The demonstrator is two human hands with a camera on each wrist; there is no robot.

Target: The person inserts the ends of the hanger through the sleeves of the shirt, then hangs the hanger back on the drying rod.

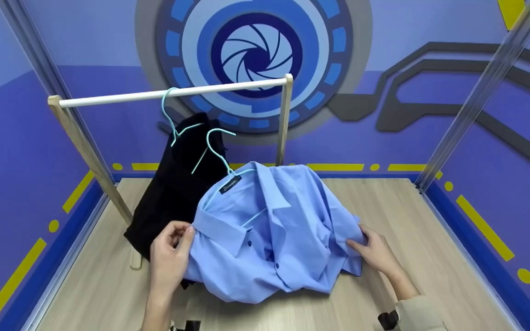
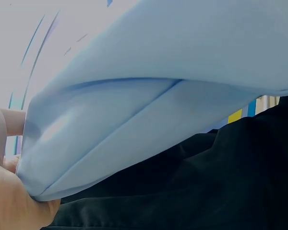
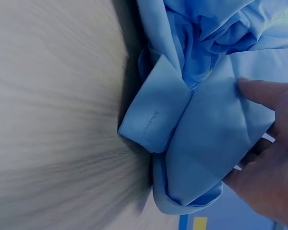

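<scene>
A light blue collared shirt (image 1: 302,220) hangs on a pale turquoise hanger (image 1: 217,149) above the wooden table. The hanger's hook sticks up free, apart from the rail. My left hand (image 1: 169,248) pinches the shirt at its left shoulder, thumb on top; in the left wrist view the same blue cloth (image 2: 120,129) runs out from the fingers. On the other side my right hand (image 1: 377,250) holds the shirt near a sleeve, thumb in front and fingers behind. A buttonholed cuff (image 3: 156,108) shows beside it in the right wrist view.
A clothes rack with a white rail (image 1: 122,98) and wooden posts (image 1: 91,151) stands at the back left. From its rail a black garment (image 1: 173,193) hangs on another turquoise hanger (image 1: 167,108), just behind the shirt. Blue patterned walls enclose the wooden table (image 1: 403,216).
</scene>
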